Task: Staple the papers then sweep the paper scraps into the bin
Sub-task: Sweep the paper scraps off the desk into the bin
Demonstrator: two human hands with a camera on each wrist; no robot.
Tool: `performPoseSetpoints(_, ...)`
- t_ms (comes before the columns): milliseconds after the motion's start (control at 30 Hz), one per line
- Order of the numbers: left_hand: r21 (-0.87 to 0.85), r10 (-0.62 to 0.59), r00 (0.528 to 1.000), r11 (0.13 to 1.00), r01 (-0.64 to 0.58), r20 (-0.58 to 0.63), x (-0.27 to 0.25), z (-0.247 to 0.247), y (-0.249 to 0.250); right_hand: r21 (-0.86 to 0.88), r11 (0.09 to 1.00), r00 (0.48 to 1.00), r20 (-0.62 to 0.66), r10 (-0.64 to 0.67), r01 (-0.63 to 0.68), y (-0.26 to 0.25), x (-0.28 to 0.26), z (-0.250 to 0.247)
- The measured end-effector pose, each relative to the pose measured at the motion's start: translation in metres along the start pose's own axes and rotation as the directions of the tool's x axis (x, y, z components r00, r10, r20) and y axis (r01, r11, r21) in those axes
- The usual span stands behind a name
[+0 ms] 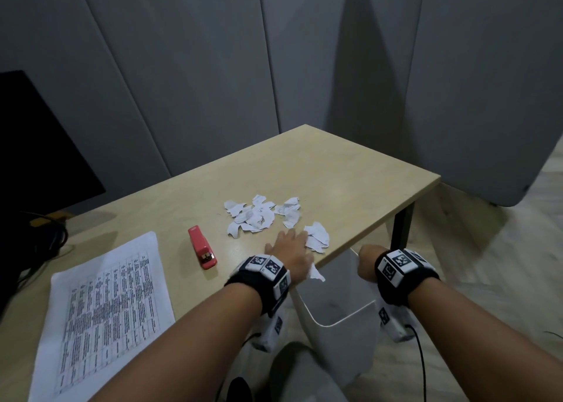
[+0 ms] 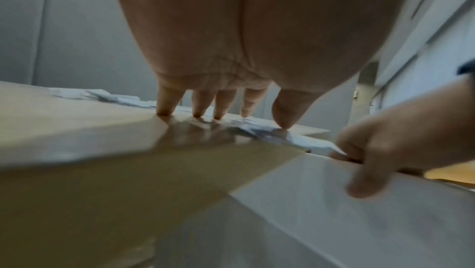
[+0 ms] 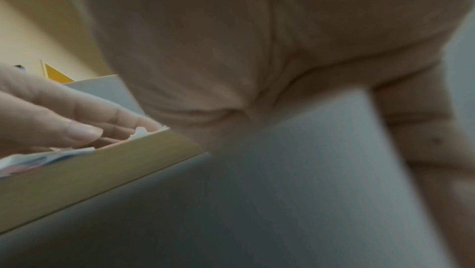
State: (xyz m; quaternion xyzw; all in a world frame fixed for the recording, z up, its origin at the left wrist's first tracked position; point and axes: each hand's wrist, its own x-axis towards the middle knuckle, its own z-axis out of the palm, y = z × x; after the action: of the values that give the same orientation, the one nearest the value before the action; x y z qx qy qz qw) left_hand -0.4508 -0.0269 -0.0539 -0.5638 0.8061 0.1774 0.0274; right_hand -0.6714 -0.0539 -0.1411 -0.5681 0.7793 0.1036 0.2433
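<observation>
Left hand (image 1: 291, 250) touches scraps (image 1: 316, 237); right hand (image 1: 367, 264) grips bin (image 1: 341, 310).

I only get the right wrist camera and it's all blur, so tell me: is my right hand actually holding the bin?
Observer: Yes. In the left wrist view the right hand has its fingers curled over the rim of the bin.
Operator: Are many scraps on the table?
Observer: Most of them. The head view shows the scraps in a loose pile just beyond the left hand, whose straight fingers touch the table.
Operator: And where is the stapler?
Observer: The stapler lies on the table to the left of that pile, between it and the papers.
</observation>
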Motion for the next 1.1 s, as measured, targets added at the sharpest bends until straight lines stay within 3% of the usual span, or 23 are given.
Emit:
performPoseSetpoints(100, 0.02, 0.06, 0.998, 0.998, -0.06, 0.027, -0.009, 0.014, 0.02, -0.021, 0.999, 0.999, 0.004, -0.047, 0.047, -0.008, -0.015, -0.007)
performPoseSetpoints(333, -0.062, 0.266, 0.962, 0.961, -0.269, -0.052, -0.048, 0.027, 0.058, -0.056, 0.997, 0.998, 0.018, -0.054, 0.055, -0.012, -0.031, -0.015)
performPoseSetpoints(567, -0.032, 0.18, 0.968, 0.982, -0.188, -0.174, -0.029, 0.003, 0.064, -0.058, 0.998, 1.0, -0.002, -0.025, 0.025, -0.011, -0.046, -0.024)
performPoseSetpoints(700, 0.04, 0.139, 0.99, 0.99, -0.138, -0.01, -0.001, -0.001, 0.054, -0.072, 0.996, 0.999, 0.009, -0.05, 0.05, -0.008, -0.041, -0.022)
performPoseSetpoints(800, 0.133, 0.221, 0.973, 0.964, -0.229, 0.074, -0.007, 0.009, 0.058, -0.052, 0.998, 0.999, 0.002, -0.039, 0.039, -0.001, -0.028, -0.019)
performPoseSetpoints(967, 0.022, 0.438, 0.899, 0.899, -0.437, -0.017, -0.038, 0.017, 0.064, -0.094, 0.993, 0.997, 0.003, -0.076, 0.076, 0.0, -0.032, -0.024)
performPoseSetpoints(1033, 0.013, 0.421, 0.904, 0.907, -0.421, -0.078, -0.035, 0.009, 0.058, -0.103, 0.992, 0.997, -0.027, -0.071, 0.068, -0.002, -0.034, -0.025)
performPoseSetpoints(1100, -0.028, 0.298, 0.936, 0.951, -0.309, -0.188, -0.02, -0.008, 0.046, -0.097, 0.993, 0.997, -0.037, -0.066, 0.062, -0.004, -0.036, -0.026)
